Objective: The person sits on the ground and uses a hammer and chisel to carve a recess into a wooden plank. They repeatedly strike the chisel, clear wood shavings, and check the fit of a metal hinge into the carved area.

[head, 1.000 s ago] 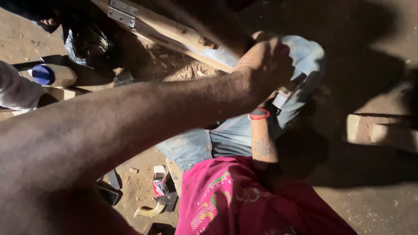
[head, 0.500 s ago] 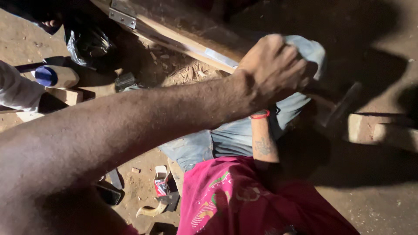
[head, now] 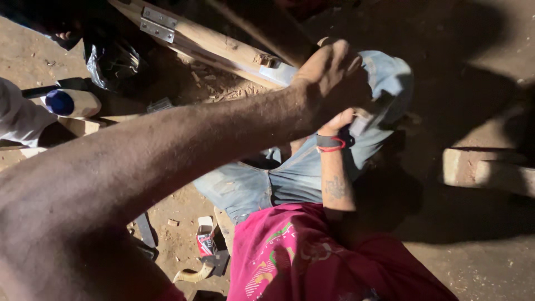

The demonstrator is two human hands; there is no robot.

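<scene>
My left hand reaches across from the lower left, its fist closed around a dark hammer handle that is low over my jeans-clad knee. Just beneath it my right hand, with a red and black wristband and a forearm tattoo, grips a pale metal tool; most of that tool is hidden. A long wooden plank with a metal hinge plate lies slanted right behind both hands, with wood chips beside it.
On the left are a black plastic bag, a white bottle with a blue cap and another person's pale sleeve. A wooden block sits at the right. A small carton and a curved pale piece lie on the dirt floor.
My left hand had swung the hammer up and out to the right, then brought it down onto the tool held in my right hand. My right arm stayed in place.
</scene>
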